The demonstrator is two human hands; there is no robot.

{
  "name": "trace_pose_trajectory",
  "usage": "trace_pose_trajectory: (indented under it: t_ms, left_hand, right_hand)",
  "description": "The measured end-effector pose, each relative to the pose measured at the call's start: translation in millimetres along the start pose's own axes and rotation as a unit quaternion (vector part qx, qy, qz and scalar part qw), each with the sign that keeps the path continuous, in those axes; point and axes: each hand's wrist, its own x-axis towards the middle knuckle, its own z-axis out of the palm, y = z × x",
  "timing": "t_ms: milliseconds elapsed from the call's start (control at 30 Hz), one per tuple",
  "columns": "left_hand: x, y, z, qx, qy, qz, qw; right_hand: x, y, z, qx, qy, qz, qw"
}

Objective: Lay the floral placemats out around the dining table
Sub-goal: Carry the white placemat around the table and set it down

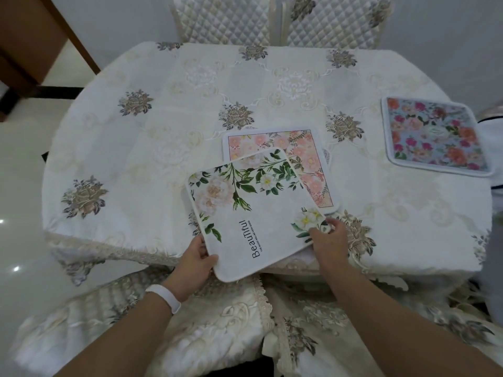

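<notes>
A white placemat with green leaves, pale roses and the word "Beautiful" is held tilted over the near edge of the table. My left hand grips its near left corner. My right hand pinches its right corner. Beneath and behind it lies a pink floral placemat, partly covered, with the edge of another mat showing under it. A blue placemat with red and pink flowers lies flat at the table's right side.
The table wears a cream cloth with embroidered flowers. Two quilted chair backs stand at the far side. Cushioned chairs with lace covers sit below my arms. A brown cabinet stands at the left.
</notes>
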Motion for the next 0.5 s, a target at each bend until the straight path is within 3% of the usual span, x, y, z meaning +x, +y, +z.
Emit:
trace_pose_trajectory:
  t_ms: [133, 333, 500]
  left_hand:
    - [-1, 3, -18, 0.002, 0.03, -0.016, 0.999]
    - [6, 12, -15, -0.16, 0.187, -0.061, 0.967]
    - [-6, 20, -17, -0.179, 0.231, -0.023, 0.956]
  right_hand:
    - [6, -3, -1, -0.027, -0.023, 0.001, 0.999]
    - [-14, 7, 9, -0.07, -0.059, 0.004, 0.996]
    - [-39, 30, 29, -0.052, -0.091, 0.052, 0.993]
